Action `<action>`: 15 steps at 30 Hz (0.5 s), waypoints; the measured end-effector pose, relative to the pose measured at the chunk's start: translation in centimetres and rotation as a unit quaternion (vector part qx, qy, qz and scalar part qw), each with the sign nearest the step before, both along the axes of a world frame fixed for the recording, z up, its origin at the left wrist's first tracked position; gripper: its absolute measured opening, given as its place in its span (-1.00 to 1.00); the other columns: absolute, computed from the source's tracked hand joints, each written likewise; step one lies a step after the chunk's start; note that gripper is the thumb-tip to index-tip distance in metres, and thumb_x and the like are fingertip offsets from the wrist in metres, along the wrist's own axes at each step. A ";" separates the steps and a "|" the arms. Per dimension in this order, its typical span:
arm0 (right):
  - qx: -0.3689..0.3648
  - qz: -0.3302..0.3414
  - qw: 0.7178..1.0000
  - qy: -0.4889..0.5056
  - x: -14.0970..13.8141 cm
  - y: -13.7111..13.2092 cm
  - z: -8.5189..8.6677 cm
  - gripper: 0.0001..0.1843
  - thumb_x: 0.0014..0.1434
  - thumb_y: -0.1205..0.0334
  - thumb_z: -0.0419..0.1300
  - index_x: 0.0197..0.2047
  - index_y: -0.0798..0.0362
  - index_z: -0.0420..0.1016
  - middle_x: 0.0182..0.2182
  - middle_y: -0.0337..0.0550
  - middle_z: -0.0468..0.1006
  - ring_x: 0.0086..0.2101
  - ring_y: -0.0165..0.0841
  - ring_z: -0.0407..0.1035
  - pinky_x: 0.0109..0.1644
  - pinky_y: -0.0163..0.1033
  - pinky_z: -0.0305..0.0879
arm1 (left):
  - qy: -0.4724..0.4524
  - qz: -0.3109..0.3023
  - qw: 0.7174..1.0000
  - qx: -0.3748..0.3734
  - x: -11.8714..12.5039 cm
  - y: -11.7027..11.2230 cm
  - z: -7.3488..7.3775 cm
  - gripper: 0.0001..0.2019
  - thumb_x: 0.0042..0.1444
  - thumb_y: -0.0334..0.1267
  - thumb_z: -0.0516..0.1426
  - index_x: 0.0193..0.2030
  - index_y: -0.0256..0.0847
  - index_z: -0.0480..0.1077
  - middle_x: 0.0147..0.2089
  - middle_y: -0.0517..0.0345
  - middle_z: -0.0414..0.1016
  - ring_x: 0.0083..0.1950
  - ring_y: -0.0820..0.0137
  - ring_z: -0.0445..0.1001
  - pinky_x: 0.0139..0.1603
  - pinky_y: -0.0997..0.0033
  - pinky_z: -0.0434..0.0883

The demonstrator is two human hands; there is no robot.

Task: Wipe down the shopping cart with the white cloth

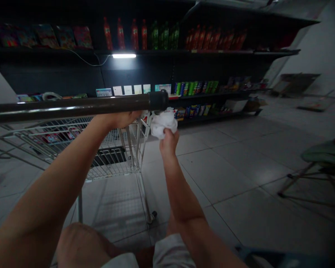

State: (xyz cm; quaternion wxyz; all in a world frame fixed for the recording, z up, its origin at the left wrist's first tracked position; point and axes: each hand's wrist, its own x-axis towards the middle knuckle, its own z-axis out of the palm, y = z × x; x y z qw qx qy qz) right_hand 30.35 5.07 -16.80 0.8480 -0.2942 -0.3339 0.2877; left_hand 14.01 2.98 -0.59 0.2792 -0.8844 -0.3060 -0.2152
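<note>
A shopping cart (111, 173) with a wire basket stands in front of me, its dark handle bar (72, 108) crossing the view from the left and ending in a black cap. Bunched white cloth (164, 123) is in my right hand (169, 140), just right of the cart's corner and below the capped end. My left hand (125, 120) reaches under the bar to the cart's upper right corner. The bar and the cart frame partly cover its fingers, so their grip cannot be made out. Red-labelled packages (52, 137) show through the basket wires.
Behind the cart, dark shelves hold red bottles (134, 34), green bottles (164, 35), cans (197, 88) and boxes. A lit tube lamp (124, 56) hangs under one shelf. A folding stool (324, 156) stands on the tiled floor (234, 163) at right. A cart wheel (151, 216) rests near my legs.
</note>
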 end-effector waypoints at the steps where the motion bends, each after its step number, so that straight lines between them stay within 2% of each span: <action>1: 0.037 0.016 0.999 -0.029 0.1 0.5 2.1 -0.58 0.03 0.26 0.09 -0.03 0.10 0.51 -0.29 -0.22 0.56 -0.26 -0.42 0.45 -0.16 -0.32 0.41 | -0.002 -0.005 1.000 0.011 0.1 -0.2 -0.3 -0.50 0.29 -0.01 -0.21 -0.05 -0.20 0.47 -0.10 -0.06 0.58 -0.01 0.16 0.51 0.12 0.13 0.35; 3: 0.089 0.033 0.988 -0.123 -0.3 0.5 4.6 -0.59 0.04 0.24 0.08 -0.02 0.05 0.50 -0.27 -0.22 0.54 -0.23 -0.41 0.44 -0.11 -0.28 0.42 | -0.022 0.003 0.999 0.034 0.3 -0.9 -0.9 -0.50 0.32 -0.06 -0.22 -0.04 -0.21 0.48 -0.11 -0.07 0.58 0.02 0.14 0.51 0.12 0.10 0.34; 4: 0.099 0.030 0.981 -0.166 -0.7 0.1 4.8 -0.60 0.05 0.23 0.09 -0.03 0.03 0.50 -0.25 -0.21 0.54 -0.20 -0.39 0.44 -0.06 -0.25 0.42 | -0.038 0.018 0.998 0.044 0.4 -1.5 -1.2 -0.50 0.32 -0.08 -0.22 -0.06 -0.22 0.49 -0.14 -0.08 0.58 0.02 0.14 0.51 0.11 0.10 0.34; 5: 0.100 0.021 0.974 -0.201 -1.1 -0.5 4.5 -0.62 0.05 0.23 0.09 -0.04 0.02 0.50 -0.21 -0.19 0.54 -0.15 -0.37 0.43 -0.01 -0.21 0.41 | -0.056 0.035 0.996 0.054 0.5 -2.0 -1.4 -0.50 0.33 -0.10 -0.23 -0.08 -0.23 0.49 -0.17 -0.09 0.58 0.01 0.13 0.51 0.10 0.09 0.35; 7: 0.087 0.014 0.963 -0.254 -1.6 -1.7 2.7 -0.64 0.02 0.25 0.11 -0.09 0.03 0.51 -0.16 -0.15 0.54 -0.08 -0.32 0.41 0.09 -0.15 0.38 | -0.082 0.058 0.993 0.060 0.4 -3.2 -1.5 -0.50 0.32 -0.10 -0.23 -0.14 -0.24 0.50 -0.22 -0.10 0.58 -0.01 0.12 0.51 0.07 0.10 0.36; 9: 0.058 0.043 0.956 -0.285 -1.7 -2.6 0.9 -0.67 -0.01 0.26 0.12 -0.14 0.06 0.52 -0.17 -0.12 0.55 -0.11 -0.29 0.41 0.07 -0.13 0.40 | -0.087 0.059 0.993 0.046 -0.1 -4.2 -1.3 -0.50 0.30 -0.06 -0.23 -0.16 -0.20 0.50 -0.26 -0.04 0.57 -0.05 0.14 0.52 0.05 0.13 0.37; 11: 0.039 0.050 0.959 -0.277 -1.5 -3.4 0.5 -0.67 0.01 0.23 0.10 -0.14 0.09 0.51 -0.21 -0.11 0.55 -0.17 -0.30 0.42 0.02 -0.12 0.42 | -0.065 0.063 0.996 0.019 -1.1 -4.9 -0.8 -0.49 0.26 0.00 -0.22 -0.21 -0.17 0.49 -0.33 0.02 0.55 -0.13 0.17 0.52 0.01 0.16 0.39; 13: 0.062 -0.006 0.971 -0.229 -1.5 -4.4 2.2 -0.64 0.09 0.19 0.07 -0.06 0.08 0.48 -0.15 -0.09 0.54 -0.13 -0.30 0.44 0.05 -0.11 0.42 | -0.025 0.080 0.996 -0.007 -2.2 -5.3 -0.3 -0.51 0.19 0.08 -0.17 -0.31 -0.17 0.48 -0.43 0.06 0.50 -0.23 0.19 0.50 -0.05 0.18 0.40; 15: 0.136 -0.075 0.966 -0.207 -2.1 -5.6 5.0 -0.62 0.19 0.15 0.04 0.04 0.05 0.42 -0.02 -0.07 0.50 0.01 -0.31 0.42 0.16 -0.09 0.36 | 0.005 0.093 0.995 -0.022 -3.1 -5.5 -0.1 -0.56 0.10 0.09 -0.10 -0.39 -0.16 0.46 -0.50 0.08 0.45 -0.28 0.19 0.48 -0.09 0.19 0.40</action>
